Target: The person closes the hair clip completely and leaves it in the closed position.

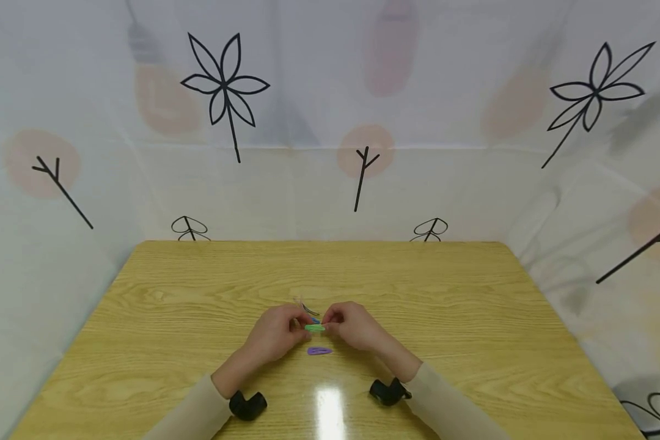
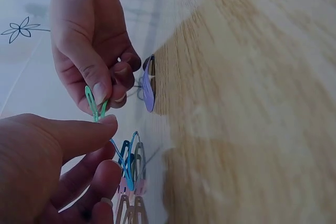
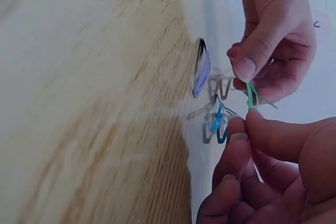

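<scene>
Both hands meet over the middle of the table, a green hair clip (image 1: 315, 328) between them. My left hand (image 1: 277, 332) pinches one end of it between thumb and finger; my right hand (image 1: 357, 328) pinches the other end. In the left wrist view the green clip (image 2: 94, 102) looks spread into two arms. A purple clip (image 1: 319, 351) lies on the table just nearer to me than the hands. Beyond the green clip is a blue clip (image 2: 126, 166), with several other clips around it in teal, grey, pink and brown, partly hidden by fingers.
The wooden table (image 1: 198, 275) has white patterned cloth (image 1: 286, 195) hanging behind and at both sides. Black wrist cameras (image 1: 247, 406) are worn at both cuffs. A bright reflection shows on the table near its front.
</scene>
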A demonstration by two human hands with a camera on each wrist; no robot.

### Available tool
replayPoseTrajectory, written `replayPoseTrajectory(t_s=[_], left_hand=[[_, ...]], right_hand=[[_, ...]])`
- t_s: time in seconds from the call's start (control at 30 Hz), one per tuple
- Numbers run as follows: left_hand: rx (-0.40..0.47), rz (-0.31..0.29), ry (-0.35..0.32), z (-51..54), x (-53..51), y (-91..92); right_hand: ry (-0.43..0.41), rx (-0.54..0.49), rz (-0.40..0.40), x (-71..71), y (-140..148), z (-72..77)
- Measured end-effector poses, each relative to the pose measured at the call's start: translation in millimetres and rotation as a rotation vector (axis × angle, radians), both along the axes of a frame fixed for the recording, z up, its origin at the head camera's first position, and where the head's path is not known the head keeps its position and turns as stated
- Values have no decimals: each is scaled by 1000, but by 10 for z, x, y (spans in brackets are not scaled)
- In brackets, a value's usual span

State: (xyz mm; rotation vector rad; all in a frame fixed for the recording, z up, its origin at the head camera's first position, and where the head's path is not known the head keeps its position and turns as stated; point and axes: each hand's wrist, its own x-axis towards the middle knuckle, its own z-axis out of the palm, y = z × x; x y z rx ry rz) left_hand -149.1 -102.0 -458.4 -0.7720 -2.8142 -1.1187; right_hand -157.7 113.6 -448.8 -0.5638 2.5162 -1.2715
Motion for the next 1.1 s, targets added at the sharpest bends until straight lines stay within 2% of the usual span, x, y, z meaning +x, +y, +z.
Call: replayPoseTrajectory(t_s=[0.33, 0.63, 0.87, 1.1], left_hand=[[-14, -9, 15, 20, 7, 7], [-17, -10, 25, 49, 15, 8], [-9, -25, 58, 38, 18, -3], [-8, -25, 77, 45, 22, -2]], right_hand=[[-80, -93, -39, 10, 27, -12], [-116, -138, -53, 10, 44, -5], [-80, -140, -55, 33, 39, 9], [8, -114, -77, 81, 38, 14]])
